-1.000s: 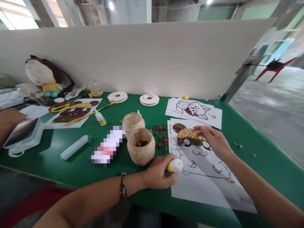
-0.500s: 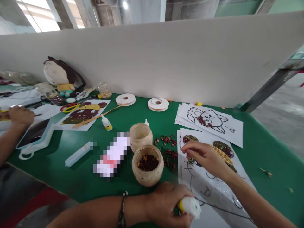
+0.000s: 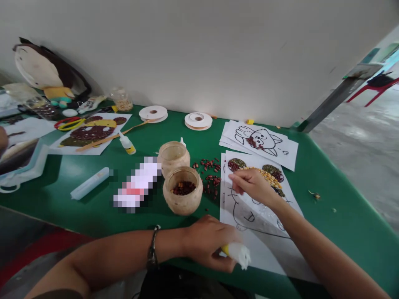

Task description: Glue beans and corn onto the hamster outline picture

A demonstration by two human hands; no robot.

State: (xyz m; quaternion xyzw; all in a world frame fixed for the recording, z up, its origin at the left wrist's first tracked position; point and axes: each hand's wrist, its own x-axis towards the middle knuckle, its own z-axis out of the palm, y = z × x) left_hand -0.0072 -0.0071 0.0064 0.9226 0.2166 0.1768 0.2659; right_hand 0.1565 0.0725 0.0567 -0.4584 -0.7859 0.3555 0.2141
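My left hand [image 3: 212, 245], with a bracelet at the wrist, is closed around a white glue bottle [image 3: 238, 254] with a yellow band, over the lower edge of the drawing. Above the sheet, my right hand [image 3: 252, 185] has its thumb and fingers pinched together; whatever they may hold is too small to make out. Under it lies a line drawing [image 3: 258, 257] on white paper, partly covered with yellow corn kernels [image 3: 270, 178] and with dark red and green seeds. Loose red beans [image 3: 212, 179] are scattered just left of the sheet.
A round jar [image 3: 183, 195] of dark red seeds stands before a second pale jar [image 3: 174, 155]. Farther back are ribbon spools [image 3: 198, 120], another drawing [image 3: 264, 143] and a glue bottle [image 3: 127, 143]. A person's hand [image 3: 3, 139] shows at the left edge.
The view has tilted down and turned right, so the table's things sit higher and farther left. My right fingers look more curled, still over the sheet. My left hand keeps the glue bottle.
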